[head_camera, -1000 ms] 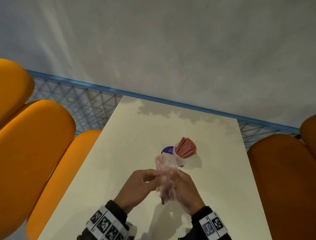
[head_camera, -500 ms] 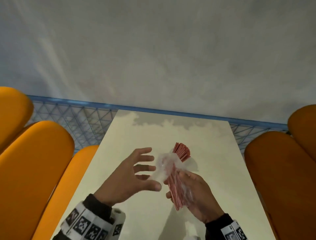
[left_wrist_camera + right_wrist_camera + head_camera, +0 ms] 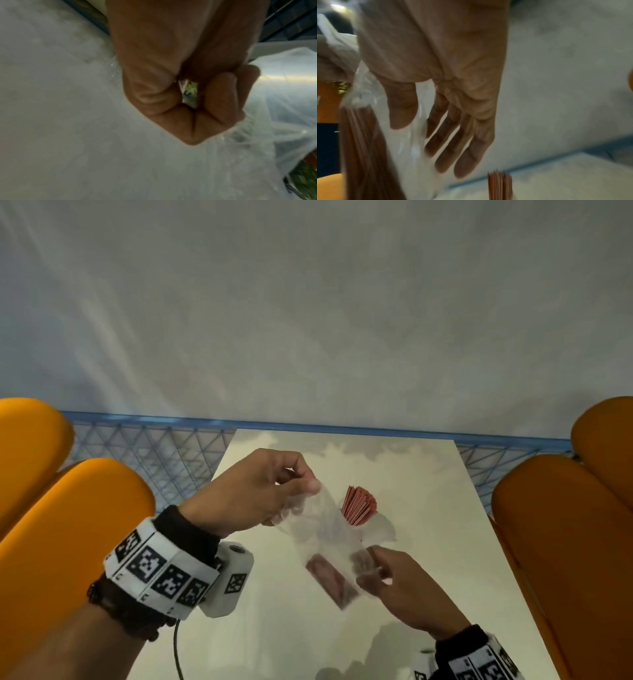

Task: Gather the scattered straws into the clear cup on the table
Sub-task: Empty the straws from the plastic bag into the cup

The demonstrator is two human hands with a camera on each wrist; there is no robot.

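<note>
Nearest you, your right hand (image 3: 402, 587) pinches the lower end of a clear plastic bag (image 3: 329, 537) between thumb and fingers (image 3: 448, 136); those fingers are nearly straight, so the hold looks light. Red straws (image 3: 330, 580) sit inside that lower end, above the counter (image 3: 445, 542). Further out, your left hand (image 3: 253, 494) is clenched on the bag's upper end, fingers (image 3: 221, 102) curled tight round the film. Beyond the bag, the clear cup (image 3: 368, 527) stands on the counter, already carrying a bundle of straws (image 3: 359, 505). Risk: the film is slippery and the right-hand pinch thin; if it slips, the bagged straws spill across the counter. A swinging bag could also tip the top-heavy cup
</note>
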